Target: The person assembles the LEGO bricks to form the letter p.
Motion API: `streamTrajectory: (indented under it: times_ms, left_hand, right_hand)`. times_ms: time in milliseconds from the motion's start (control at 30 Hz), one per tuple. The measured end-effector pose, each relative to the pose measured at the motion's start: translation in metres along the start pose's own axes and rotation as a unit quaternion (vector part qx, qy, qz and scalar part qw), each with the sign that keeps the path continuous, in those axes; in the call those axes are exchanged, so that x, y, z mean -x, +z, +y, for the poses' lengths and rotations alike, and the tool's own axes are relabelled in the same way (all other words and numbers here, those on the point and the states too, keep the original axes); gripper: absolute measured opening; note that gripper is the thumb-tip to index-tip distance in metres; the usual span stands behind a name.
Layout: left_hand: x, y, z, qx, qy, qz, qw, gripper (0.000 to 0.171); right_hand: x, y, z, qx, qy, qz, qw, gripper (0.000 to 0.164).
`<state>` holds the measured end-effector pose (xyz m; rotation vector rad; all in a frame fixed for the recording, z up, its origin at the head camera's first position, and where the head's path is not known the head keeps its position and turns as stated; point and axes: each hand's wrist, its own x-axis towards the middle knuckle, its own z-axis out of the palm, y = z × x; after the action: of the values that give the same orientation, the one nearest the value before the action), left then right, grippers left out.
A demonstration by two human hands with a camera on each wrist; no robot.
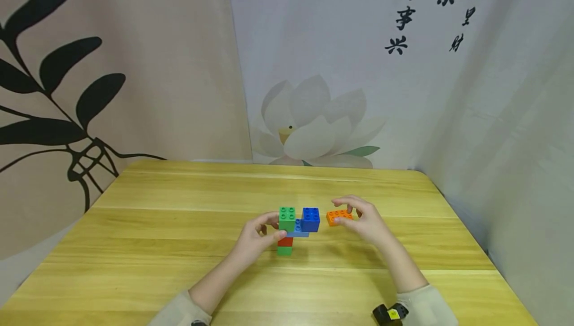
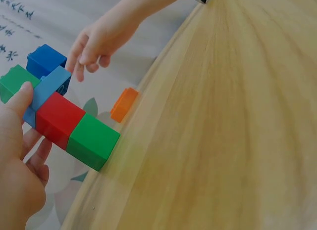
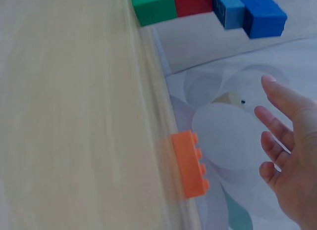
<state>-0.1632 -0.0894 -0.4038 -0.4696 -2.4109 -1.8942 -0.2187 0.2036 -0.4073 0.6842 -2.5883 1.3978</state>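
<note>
A stack of toy building bricks stands on the wooden table (image 1: 193,246). From the bottom it has a green brick (image 2: 94,142), a red brick (image 2: 60,120) and a light blue brick (image 2: 48,91) jutting to the right. On top sit a second green brick (image 1: 287,220) and a dark blue brick (image 1: 311,221). My left hand (image 1: 257,236) pinches the stack near the upper green brick, thumb in front. An orange brick (image 3: 190,164) lies on the table, studs up. My right hand (image 1: 364,220) hovers above it, fingers loosely bent and apart from it.
A pale curtain with a printed lotus (image 1: 320,116) hangs behind the table's far edge. Dark leaves are printed on the curtain (image 1: 179,67) at the left. A black wrist device (image 1: 389,314) sits at the right sleeve.
</note>
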Motion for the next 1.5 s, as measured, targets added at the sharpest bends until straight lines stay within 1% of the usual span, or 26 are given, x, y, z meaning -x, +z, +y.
streamTrajectory:
  times_ms: [167,433,633,800,967,1067,1200,1400,1500]
  left_hand:
    - [0.000,0.001,-0.001,0.001,-0.005,0.004,1.0000,0.033]
    - [-0.001,0.003,-0.002,0.001,-0.006,0.005,1.0000,0.033]
    - [-0.001,0.002,-0.003,0.008,-0.007,0.001,0.9999,0.033]
    - [-0.001,0.002,-0.004,0.015,-0.012,-0.001,0.9998,0.033]
    - [-0.001,0.001,-0.005,0.016,-0.014,-0.003,0.9998,0.033]
    - [-0.001,0.001,-0.005,0.017,-0.016,-0.002,0.9997,0.033]
    - [-0.001,0.002,-0.004,0.018,-0.019,0.000,0.9997,0.032]
    - [-0.001,0.003,-0.003,0.020,-0.023,0.007,0.9995,0.031]
    - [-0.001,0.003,-0.003,0.020,-0.020,0.008,0.9996,0.031]
  right_hand:
    - [0.000,-0.004,0.015,-0.010,0.012,-0.003,1.000,0.038]
    - [-0.001,-0.006,0.036,0.025,0.014,-0.001,1.000,0.043]
    - [-0.001,-0.006,0.048,0.031,0.035,-0.006,0.999,0.045]
    - [0.000,-0.005,0.056,0.040,0.051,-0.015,0.998,0.046]
    - [-0.001,-0.004,0.064,0.040,0.044,-0.020,0.998,0.048]
    - [-0.001,-0.003,0.069,0.024,0.050,-0.021,0.998,0.048]
    - [-0.001,-0.001,0.075,0.008,0.071,-0.029,0.997,0.049]
    - [0.000,0.000,0.080,0.018,0.080,-0.034,0.996,0.048]
    - [0.000,0.001,0.080,0.020,0.083,-0.032,0.996,0.048]
